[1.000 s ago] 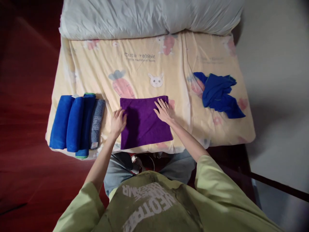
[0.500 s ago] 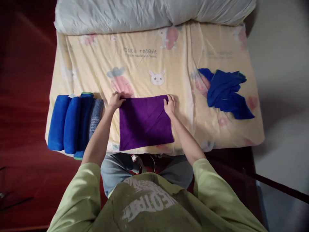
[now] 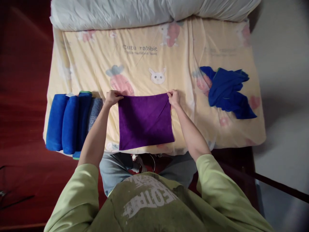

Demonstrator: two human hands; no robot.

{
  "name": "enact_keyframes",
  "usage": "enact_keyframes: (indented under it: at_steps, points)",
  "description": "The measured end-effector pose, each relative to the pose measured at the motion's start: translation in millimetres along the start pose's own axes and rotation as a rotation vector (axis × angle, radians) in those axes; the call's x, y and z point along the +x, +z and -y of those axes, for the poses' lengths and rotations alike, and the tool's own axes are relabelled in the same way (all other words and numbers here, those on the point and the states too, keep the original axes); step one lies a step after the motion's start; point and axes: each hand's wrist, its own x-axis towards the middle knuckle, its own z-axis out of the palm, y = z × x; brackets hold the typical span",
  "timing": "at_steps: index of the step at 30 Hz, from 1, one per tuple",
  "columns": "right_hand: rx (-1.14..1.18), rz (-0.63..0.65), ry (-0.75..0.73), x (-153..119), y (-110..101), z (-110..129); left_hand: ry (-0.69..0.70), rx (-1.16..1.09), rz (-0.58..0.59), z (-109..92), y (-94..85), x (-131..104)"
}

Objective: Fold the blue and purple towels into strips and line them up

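Observation:
A purple towel lies spread flat near the front edge of the bed, with a diagonal crease toward its far right corner. My left hand pinches its far left corner. At the far right corner, my right hand is closed on the fabric too. Left of my left forearm, rolled blue towels lie side by side with a grey-blue rolled towel, which my forearm partly covers. A crumpled blue towel rests away to the right of my right hand.
The bed has a yellow sheet printed with rabbits and carrots. Along its far side lies a bulky white quilt. Dark red floor is on the left, and a pale wall on the right.
Both hands have shifted slightly outward at the far corners, and the right hand now pinches the corner tip. The purple towel's far edge looks a little more stretched. The camera view has moved slightly.

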Motion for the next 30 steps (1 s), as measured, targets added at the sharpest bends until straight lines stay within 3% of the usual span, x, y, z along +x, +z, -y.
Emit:
enact_keyframes:
  at_steps: [5,14,19,22,25,27,30]
  points:
    - [0.037,-0.136,-0.032,-11,1,9,-0.001,0.05,-0.068,-3,2.5,-1]
    - [-0.009,-0.198,-0.074,-30,10,23,0.165,0.314,0.147,-8,3.2,1]
    - [-0.133,-0.27,-0.054,-41,16,31,0.096,0.291,-0.015,4,0.3,10]
    - [-0.226,-0.272,-0.012,-43,17,37,0.081,0.259,-0.063,3,5.4,3]
    - [-0.278,-0.247,-0.027,-48,13,48,0.084,0.254,-0.19,-18,25.4,-28]
    - [-0.289,-0.195,-0.108,-62,11,60,0.122,0.281,-0.304,-39,49.6,-60]
    - [-0.298,-0.045,-0.288,-101,16,79,0.291,0.342,-0.213,-63,95.1,-104]
